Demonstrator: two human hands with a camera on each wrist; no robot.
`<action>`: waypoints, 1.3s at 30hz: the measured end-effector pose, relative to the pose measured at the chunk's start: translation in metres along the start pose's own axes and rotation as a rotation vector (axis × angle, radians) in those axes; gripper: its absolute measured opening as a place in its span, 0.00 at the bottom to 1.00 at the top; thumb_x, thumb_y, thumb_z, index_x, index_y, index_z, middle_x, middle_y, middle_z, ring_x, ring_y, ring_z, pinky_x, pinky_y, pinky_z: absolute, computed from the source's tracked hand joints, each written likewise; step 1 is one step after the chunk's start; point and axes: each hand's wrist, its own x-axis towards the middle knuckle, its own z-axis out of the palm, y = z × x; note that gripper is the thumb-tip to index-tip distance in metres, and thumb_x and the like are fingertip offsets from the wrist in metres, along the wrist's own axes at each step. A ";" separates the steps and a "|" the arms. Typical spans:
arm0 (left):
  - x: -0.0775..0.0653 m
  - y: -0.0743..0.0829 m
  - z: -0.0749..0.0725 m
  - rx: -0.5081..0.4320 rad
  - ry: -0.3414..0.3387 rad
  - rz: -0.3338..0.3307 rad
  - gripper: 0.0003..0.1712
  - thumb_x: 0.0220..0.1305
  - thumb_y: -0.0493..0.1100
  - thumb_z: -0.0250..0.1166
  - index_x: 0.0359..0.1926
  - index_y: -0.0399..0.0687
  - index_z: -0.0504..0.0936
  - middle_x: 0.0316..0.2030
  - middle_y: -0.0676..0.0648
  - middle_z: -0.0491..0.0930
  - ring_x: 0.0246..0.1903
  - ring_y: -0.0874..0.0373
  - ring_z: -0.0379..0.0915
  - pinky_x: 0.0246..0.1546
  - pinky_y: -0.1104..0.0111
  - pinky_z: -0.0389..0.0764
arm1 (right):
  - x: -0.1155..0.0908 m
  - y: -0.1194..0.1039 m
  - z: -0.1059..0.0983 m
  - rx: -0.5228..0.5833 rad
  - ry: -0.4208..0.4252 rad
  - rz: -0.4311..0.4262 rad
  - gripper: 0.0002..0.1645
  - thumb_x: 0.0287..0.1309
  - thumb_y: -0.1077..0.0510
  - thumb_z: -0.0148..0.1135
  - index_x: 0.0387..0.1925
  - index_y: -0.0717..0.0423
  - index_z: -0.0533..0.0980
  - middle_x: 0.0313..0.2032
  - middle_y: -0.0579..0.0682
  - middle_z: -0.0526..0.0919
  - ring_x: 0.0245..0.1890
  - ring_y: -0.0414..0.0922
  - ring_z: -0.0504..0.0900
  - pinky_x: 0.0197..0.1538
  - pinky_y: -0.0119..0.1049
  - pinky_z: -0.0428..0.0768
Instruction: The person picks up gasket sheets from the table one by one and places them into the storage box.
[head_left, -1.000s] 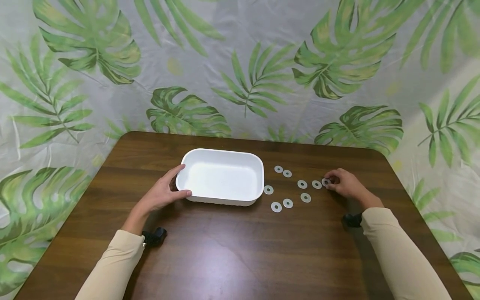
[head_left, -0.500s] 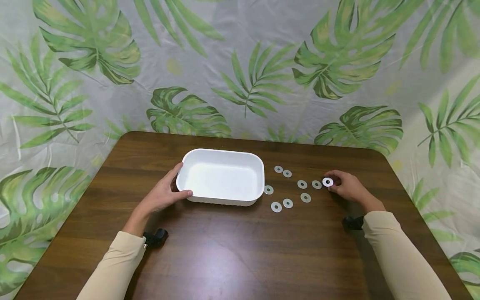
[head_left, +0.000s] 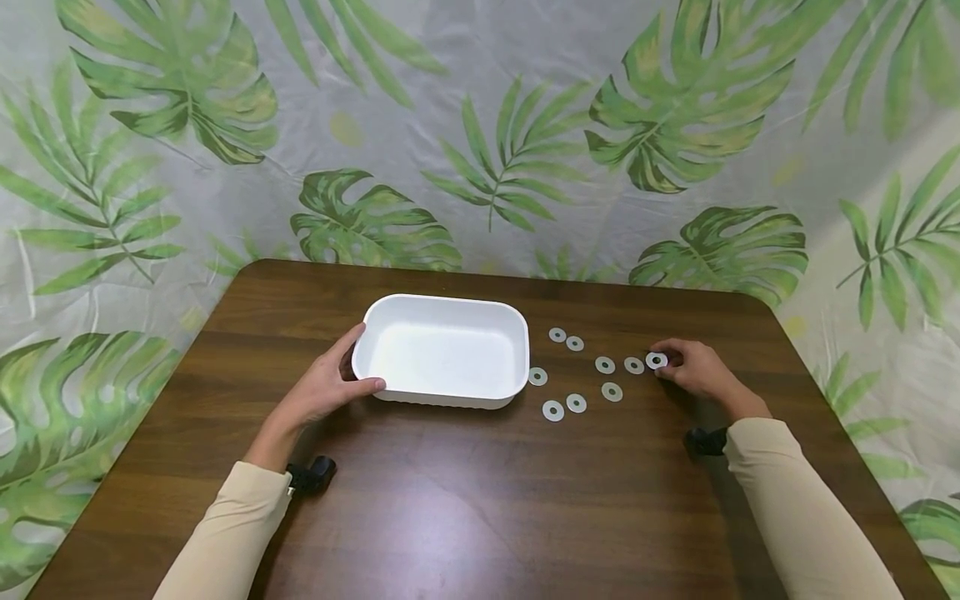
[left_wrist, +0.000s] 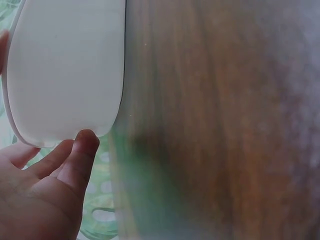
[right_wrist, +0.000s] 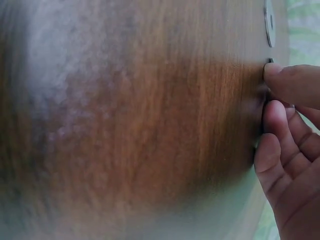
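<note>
A white rectangular plastic bin [head_left: 442, 399] stands on the table in the head view, with nothing seen inside it. My left hand [head_left: 324, 387] holds its left end, thumb at the near rim and fingers round the far side. The left wrist view also shows the fingertips against the bin [left_wrist: 65, 70]. Farther right, my right hand [head_left: 699, 369] pinches a flat metal washer [head_left: 649, 362], tilted up so its face shows. In the right wrist view, the right hand [right_wrist: 292, 135] largely hides the held washer; another washer [right_wrist: 269, 30] lies just beyond the thumb.
Several flat washers [head_left: 604, 365] lie scattered between the bin and my right hand. One washer [head_left: 532, 377] is right beside the bin's right end. The brown wooden table [head_left: 480, 492] ends at a leaf-patterned cloth [head_left: 525, 167] behind.
The rightmost washer, earlier flat under my right fingertips, is now tilted up in the pinch. The left hand and the bin stay nearly in place.
</note>
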 end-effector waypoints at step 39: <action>-0.002 0.002 0.002 -0.067 0.015 -0.025 0.59 0.58 0.42 0.73 0.79 0.43 0.42 0.76 0.32 0.52 0.71 0.41 0.60 0.47 0.83 0.71 | 0.024 -0.102 -0.028 0.135 0.007 -0.119 0.23 0.65 0.56 0.64 0.60 0.56 0.76 0.43 0.54 0.83 0.40 0.45 0.80 0.45 0.40 0.77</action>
